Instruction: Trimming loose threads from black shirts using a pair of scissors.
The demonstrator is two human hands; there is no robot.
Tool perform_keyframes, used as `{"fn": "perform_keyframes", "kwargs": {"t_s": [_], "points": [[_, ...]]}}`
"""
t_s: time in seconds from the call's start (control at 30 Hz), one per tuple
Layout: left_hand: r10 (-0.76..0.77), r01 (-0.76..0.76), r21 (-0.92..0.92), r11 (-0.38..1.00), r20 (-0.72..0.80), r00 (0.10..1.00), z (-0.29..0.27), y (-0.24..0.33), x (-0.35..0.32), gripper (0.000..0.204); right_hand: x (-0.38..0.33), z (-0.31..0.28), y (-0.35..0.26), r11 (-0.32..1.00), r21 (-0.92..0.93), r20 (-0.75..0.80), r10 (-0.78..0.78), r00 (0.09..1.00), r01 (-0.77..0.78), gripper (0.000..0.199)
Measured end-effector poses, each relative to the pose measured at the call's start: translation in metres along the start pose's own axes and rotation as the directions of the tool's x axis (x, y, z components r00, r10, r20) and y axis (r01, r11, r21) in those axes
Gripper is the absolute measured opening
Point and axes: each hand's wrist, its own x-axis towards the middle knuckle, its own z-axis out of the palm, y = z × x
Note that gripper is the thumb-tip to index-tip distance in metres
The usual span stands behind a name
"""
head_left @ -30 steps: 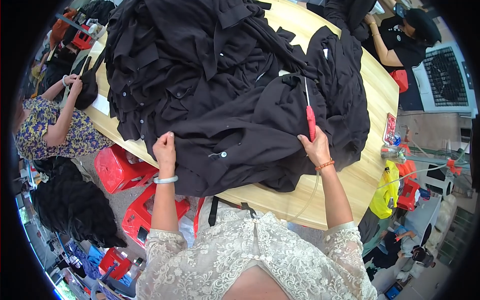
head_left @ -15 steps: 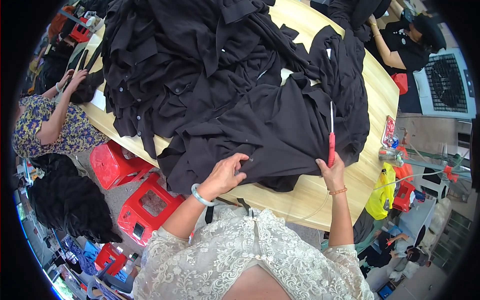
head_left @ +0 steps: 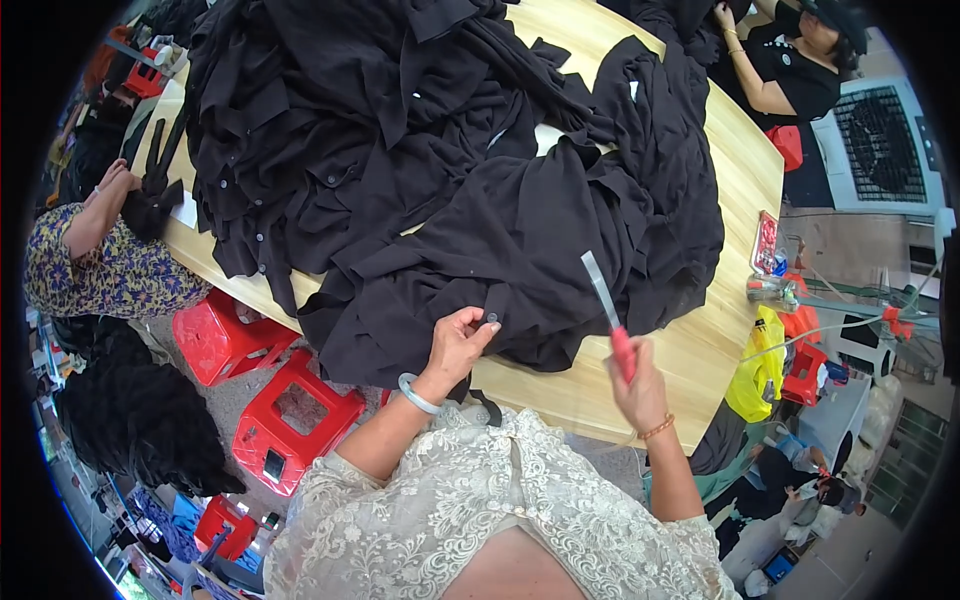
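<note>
A black garment (head_left: pixel 520 230) lies bunched at the near edge of the pile, a button (head_left: pixel 492 318) showing on its front edge. My left hand (head_left: pixel 462 345) pinches that edge beside the button, thumb and fingers together. In my right hand (head_left: pixel 640 390) is a red-handled tool with a flat metal blade (head_left: pixel 600 288), its handle wrapped by my fingers and the blade tilted up and left over the cloth. The tool's exact kind is not clear. A pale cord seems to run down from that hand.
A large heap of black garments (head_left: pixel 300 120) covers much of the wooden table (head_left: pixel 745 150). Red stools (head_left: pixel 300 405) stand at left, one bearing a phone (head_left: pixel 273 464). Co-workers handle dark cloth at far left and upper right. A yellow bag (head_left: pixel 760 360) hangs right of the table.
My right hand has let go of the garment and drawn down and left, tilting the tool leftward. My left thumb and fingers have closed on the garment edge by the button.
</note>
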Motion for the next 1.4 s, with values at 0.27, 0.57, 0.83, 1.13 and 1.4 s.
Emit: {"fn": "perform_keyframes", "kwargs": {"t_s": [0.27, 0.57, 0.83, 1.13, 1.4], "points": [[0.343, -0.326, 0.155, 0.932, -0.097, 0.934, -0.002, -0.022, 0.008, 0.005, -0.043, 0.008, -0.012, 0.969, -0.136, 0.425, -0.132, 0.895, 0.208, 0.022], [0.227, -0.218, 0.180, 0.959, -0.033, 0.973, -0.014, -0.016, 0.003, 0.005, -0.034, 0.004, -0.022, 0.955, -0.148, 0.499, -0.153, 0.853, 0.258, 0.024], [-0.025, 0.041, 0.069, 0.997, -0.225, 0.974, -0.022, 0.066, 0.031, 0.025, -0.021, 0.004, -0.018, 0.962, -0.032, 0.347, -0.245, 0.905, 0.272, 0.023], [-0.099, 0.254, 0.568, 0.783, -0.290, 0.952, -0.036, 0.041, 0.095, 0.053, -0.004, 0.018, -0.034, 0.935, -0.037, 0.359, -0.317, 0.878, 0.353, 0.027], [-0.232, 0.170, -0.499, 0.850, -0.066, 0.970, -0.060, 0.039, 0.074, 0.013, 0.009, 0.014, -0.047, 0.947, -0.060, 0.332, -0.278, 0.901, 0.315, 0.026]]}}
